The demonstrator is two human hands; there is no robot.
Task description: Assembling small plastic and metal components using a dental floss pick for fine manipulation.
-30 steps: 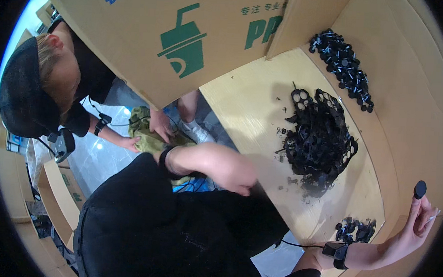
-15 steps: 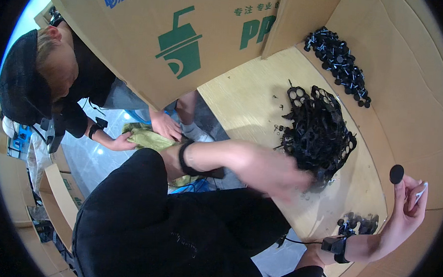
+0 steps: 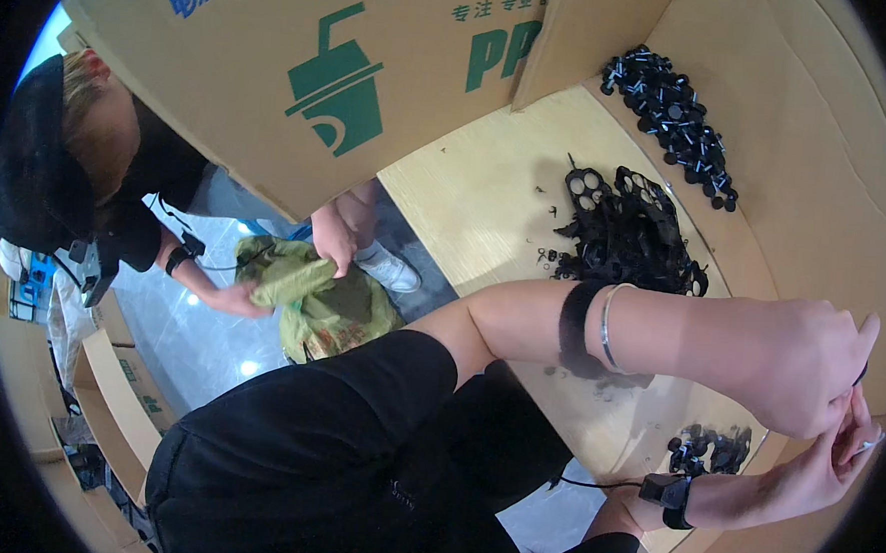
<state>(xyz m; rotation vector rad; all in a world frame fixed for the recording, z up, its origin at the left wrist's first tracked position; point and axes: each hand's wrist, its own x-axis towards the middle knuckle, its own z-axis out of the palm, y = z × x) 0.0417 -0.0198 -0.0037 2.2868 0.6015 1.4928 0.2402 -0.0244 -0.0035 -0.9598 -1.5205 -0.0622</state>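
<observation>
At the far right, my left hand (image 3: 804, 366) reaches across the table and meets my right hand (image 3: 834, 467), fingers to fingers. Between them shows a sliver of a black disc (image 3: 861, 376), mostly hidden by the fingers. Both hands look closed around it. Below my left forearm, a tangled heap of black perforated sheet scraps (image 3: 630, 241) lies on the table, partly covered by the arm. A small group of black round-headed pieces (image 3: 704, 448) sits beside my right wrist.
Along the far right cardboard wall lies a long pile of black round-headed bolts (image 3: 671, 123). A tall cardboard panel (image 3: 423, 85) borders the wooden table (image 3: 468, 188). At left, another person (image 3: 79, 147) handles a green bag (image 3: 331, 306) on the floor.
My left hand has swept right from the scrap heap to my right hand, where the disc was held up. The right hand has turned inward. The other person's hands have shifted on the bag.
</observation>
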